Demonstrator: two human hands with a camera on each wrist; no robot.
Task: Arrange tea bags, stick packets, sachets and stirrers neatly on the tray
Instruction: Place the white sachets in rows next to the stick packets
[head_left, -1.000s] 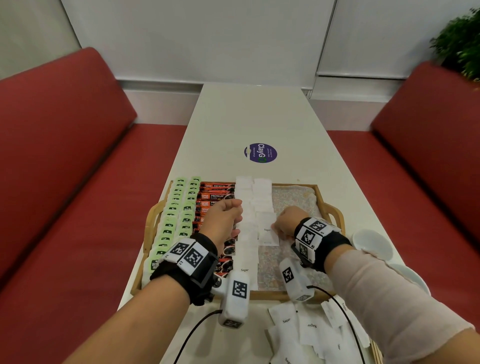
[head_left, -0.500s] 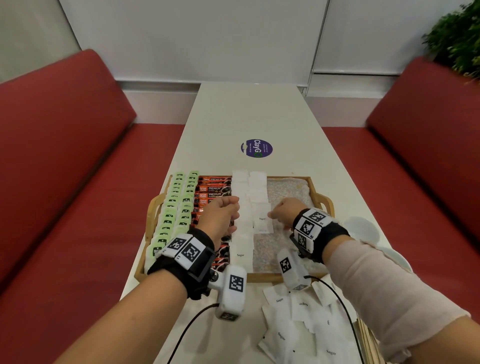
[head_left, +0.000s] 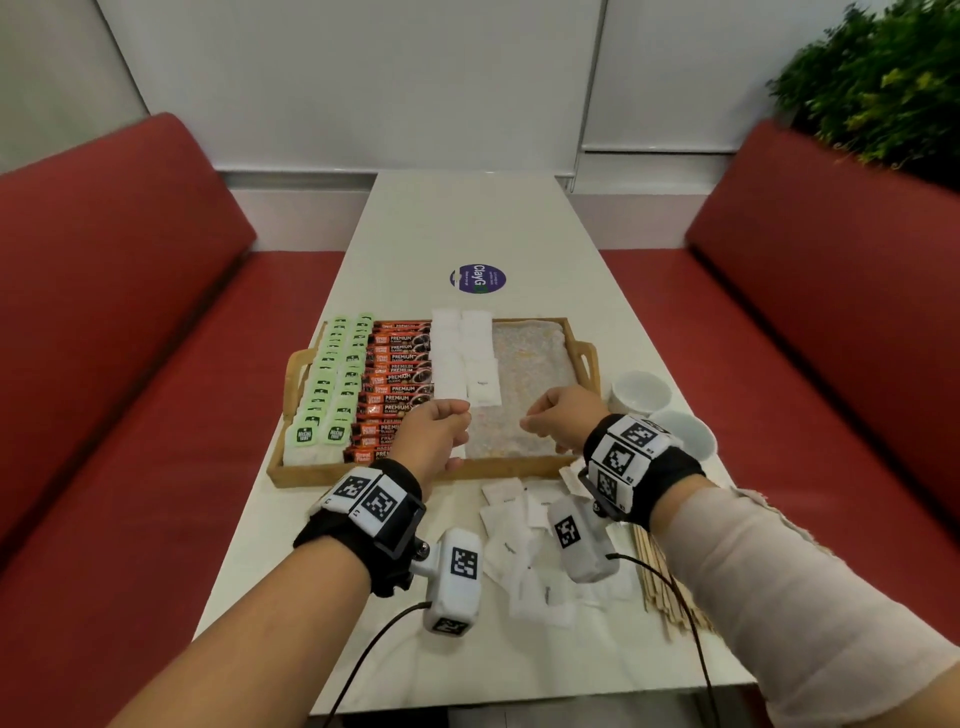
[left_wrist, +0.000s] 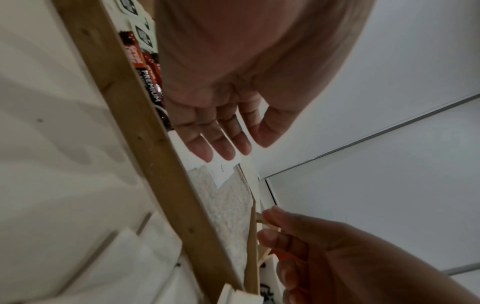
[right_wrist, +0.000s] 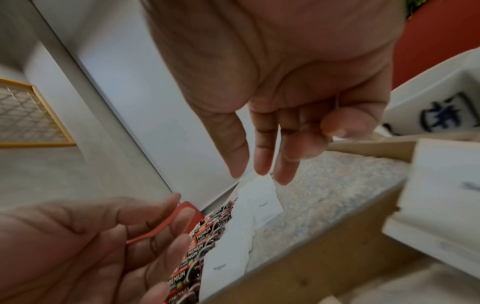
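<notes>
Sugar sachets lie in a loose white heap on the table, just outside the near rim of the wooden tray, and they look like the lot in hand. On the tray, green tea bags fill the left columns, orange-and-black stick packets sit beside them, and two columns of sugar sachets run down the middle; the right column stops short, and the speckled liner to its right is bare. Wooden stirrers wait on the table by the right forearm, near two white bowls.

The left hand hovers over the tray's near middle with fingers loosely extended, holding nothing that I can see. The right hand hangs over the liner, fingers relaxed and pointing down, likewise empty.

I reckon these sachets handle as light, thin, floppy paper, easy to fan or skid out of line and prone to cling together in the pile. Best taken by a pinch at one short edge, lifted singly, then laid flat and nudged square against the last sachet in the short column. A heavy press would likely shift the neighbours.
</notes>
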